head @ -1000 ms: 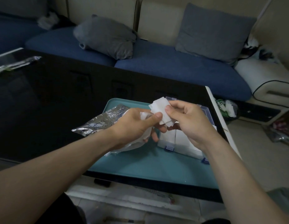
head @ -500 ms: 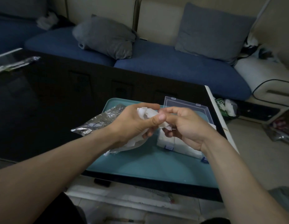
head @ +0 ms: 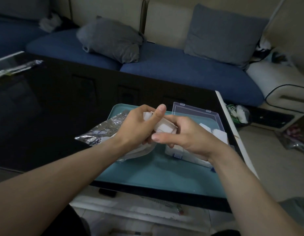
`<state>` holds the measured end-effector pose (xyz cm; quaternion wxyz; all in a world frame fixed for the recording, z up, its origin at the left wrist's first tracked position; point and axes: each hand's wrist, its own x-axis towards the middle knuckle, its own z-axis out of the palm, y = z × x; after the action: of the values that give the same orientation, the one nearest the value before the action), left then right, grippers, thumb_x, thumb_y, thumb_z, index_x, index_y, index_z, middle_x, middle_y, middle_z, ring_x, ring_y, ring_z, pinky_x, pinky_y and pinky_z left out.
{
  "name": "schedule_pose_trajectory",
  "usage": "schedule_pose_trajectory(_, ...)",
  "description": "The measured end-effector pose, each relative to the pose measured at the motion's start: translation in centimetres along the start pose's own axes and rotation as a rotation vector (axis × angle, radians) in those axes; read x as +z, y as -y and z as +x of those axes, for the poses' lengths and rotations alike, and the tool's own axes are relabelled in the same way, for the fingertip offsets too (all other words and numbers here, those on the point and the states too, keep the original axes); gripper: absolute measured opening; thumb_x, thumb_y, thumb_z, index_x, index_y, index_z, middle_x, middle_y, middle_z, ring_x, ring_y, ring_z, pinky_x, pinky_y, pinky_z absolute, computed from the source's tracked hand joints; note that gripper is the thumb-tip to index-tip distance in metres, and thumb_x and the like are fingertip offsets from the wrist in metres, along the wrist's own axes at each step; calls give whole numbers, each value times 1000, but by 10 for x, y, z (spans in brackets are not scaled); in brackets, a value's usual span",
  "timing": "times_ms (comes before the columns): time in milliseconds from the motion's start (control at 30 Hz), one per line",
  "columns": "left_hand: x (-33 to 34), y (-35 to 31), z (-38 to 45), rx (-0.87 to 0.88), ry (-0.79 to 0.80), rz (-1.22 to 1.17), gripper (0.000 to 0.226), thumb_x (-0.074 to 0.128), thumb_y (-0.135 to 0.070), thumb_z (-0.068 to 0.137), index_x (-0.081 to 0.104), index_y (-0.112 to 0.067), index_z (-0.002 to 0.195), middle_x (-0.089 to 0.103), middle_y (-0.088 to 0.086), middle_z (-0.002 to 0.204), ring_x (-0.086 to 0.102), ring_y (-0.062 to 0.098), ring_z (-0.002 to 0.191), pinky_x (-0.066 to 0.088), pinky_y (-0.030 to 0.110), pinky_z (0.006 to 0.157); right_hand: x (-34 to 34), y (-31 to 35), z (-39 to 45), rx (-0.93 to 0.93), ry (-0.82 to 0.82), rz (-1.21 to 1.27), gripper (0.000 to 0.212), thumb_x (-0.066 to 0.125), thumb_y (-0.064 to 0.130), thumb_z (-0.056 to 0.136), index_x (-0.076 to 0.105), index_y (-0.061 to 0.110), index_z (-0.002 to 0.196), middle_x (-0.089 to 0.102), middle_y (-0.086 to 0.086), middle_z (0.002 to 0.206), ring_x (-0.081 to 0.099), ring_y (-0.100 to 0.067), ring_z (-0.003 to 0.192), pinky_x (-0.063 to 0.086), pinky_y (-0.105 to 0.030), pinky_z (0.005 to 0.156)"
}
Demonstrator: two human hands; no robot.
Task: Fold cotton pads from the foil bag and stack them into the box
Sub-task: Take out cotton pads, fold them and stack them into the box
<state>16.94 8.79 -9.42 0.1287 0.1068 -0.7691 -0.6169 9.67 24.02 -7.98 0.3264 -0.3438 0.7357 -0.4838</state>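
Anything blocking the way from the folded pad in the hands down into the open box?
Nothing visible does. The cotton pad is held by both hands above the tray; the box sits open just right of it, lid up, partly hidden under the right hand.

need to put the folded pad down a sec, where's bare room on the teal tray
Free: the near strip of the teal tray, between the foil bag, the clear box and the tray's front edge. Crowded: the far half, where both sit side by side.
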Motion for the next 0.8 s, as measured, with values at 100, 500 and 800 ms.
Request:
schedule_pose_trajectory(100,0,-3,-3,-15,-14,37,53,52,-63,85,64,-14,102,72,18,82,68,40,70,54,52,55,6,-2,4,42,-135,-118,57,88,39,70,66,26,121,76,3,103,72,-13,93,58,-39,85)
schedule_pose_trajectory(500,1,7,3,3,-65,128,15,66,-19,91,65,-17,106,68,3,77,56,0,47,42,16,40,12,10,2,112,-360,-625,88,83,43,74,40,27,148,55,7,128,54,-14,107,42,-21,71)
schedule_pose_trajectory(800,0,0,-4,-52,77,-25,17,63,-23,95,64,-14,110,69,18,62,59,18,44,44,26,44,14,9,4,102,-306,-655,49,63,20,89,48,27,135,56,5,117,50,-12,93,34,-15,60)
